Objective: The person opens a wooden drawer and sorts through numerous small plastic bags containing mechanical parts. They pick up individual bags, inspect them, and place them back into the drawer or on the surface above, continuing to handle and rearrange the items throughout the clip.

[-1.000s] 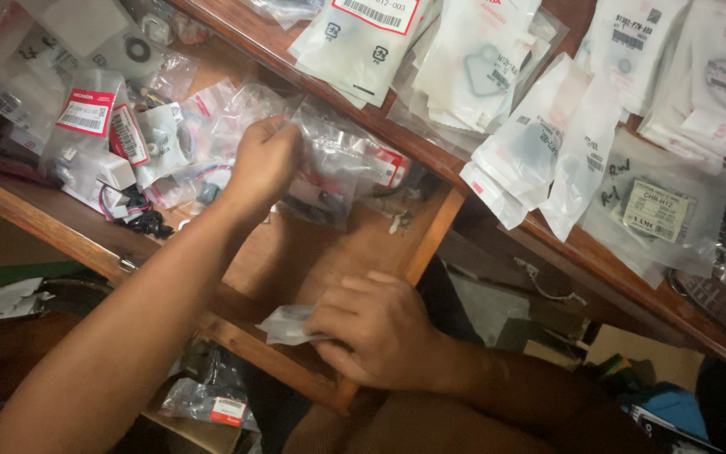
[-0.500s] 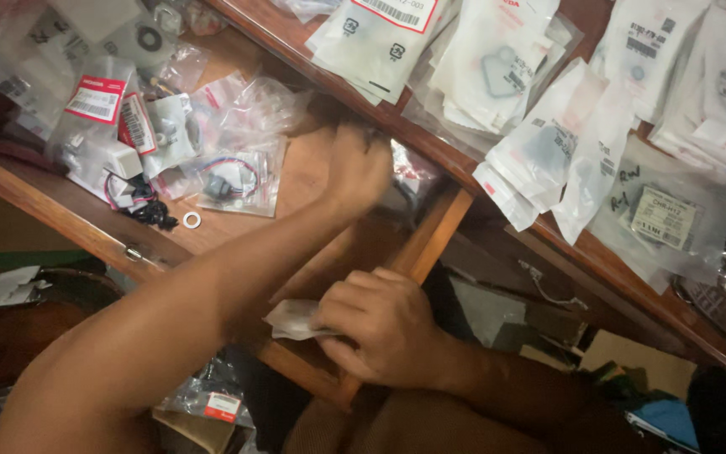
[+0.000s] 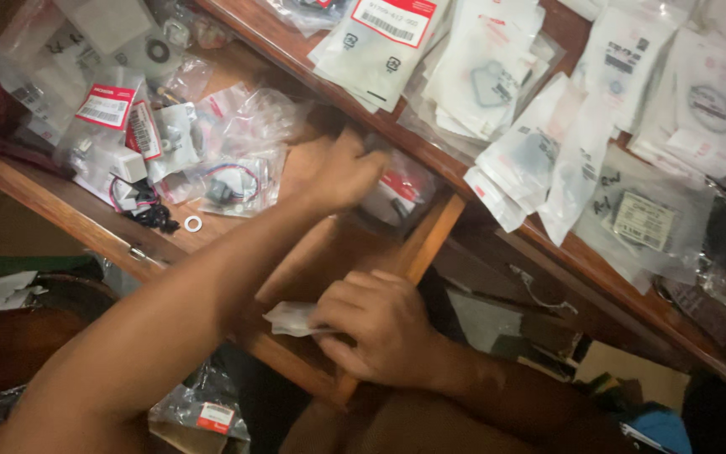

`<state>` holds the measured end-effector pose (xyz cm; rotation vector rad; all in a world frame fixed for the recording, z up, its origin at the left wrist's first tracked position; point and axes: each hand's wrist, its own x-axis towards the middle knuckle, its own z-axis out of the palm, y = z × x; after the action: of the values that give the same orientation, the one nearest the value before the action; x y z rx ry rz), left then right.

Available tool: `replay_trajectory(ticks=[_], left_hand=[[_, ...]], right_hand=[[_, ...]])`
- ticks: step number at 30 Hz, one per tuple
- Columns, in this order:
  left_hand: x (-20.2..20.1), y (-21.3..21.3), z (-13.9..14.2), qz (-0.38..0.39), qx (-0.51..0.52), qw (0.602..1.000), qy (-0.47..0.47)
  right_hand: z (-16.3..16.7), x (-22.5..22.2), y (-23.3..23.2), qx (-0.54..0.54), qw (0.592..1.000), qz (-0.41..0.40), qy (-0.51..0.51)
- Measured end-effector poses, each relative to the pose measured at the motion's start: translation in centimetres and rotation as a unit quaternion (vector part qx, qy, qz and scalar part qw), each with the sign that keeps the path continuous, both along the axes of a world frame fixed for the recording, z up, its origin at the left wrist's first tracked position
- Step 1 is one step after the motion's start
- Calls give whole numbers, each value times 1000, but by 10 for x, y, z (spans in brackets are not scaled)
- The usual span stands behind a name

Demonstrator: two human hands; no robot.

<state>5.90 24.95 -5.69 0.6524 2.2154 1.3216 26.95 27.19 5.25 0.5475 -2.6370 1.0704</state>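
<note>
The wooden shelf [image 3: 60, 206] holds a heap of bagged parts [image 3: 170, 143], mostly unsorted, so the rummaging looks far from done; the left hand [image 3: 338, 172] has moved right since the earlier frame, fingers curled on a clear bag [image 3: 401, 197]; the right hand [image 3: 376, 328] stays put, pinching a small packet [image 3: 289, 318].

The left hand [image 3: 338, 172] reaches deep into a wooden shelf [image 3: 212, 235], fingers on a clear packet [image 3: 397, 197] at the back beside a wired part in a bag [image 3: 230, 187], while the right hand [image 3: 376, 324] grips a small crumpled packet [image 3: 291, 318] at the lower shelf's edge.
</note>
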Motion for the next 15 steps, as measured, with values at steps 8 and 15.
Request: replay_trajectory(ticks=[8, 15], left_hand=[[8, -30, 55, -188, -348, 881, 261], [31, -26, 71, -162, -304, 869, 356]], right_hand=[[1, 7, 9, -16, 1000, 1, 13], [2, 8, 9, -17, 1000, 5, 11]])
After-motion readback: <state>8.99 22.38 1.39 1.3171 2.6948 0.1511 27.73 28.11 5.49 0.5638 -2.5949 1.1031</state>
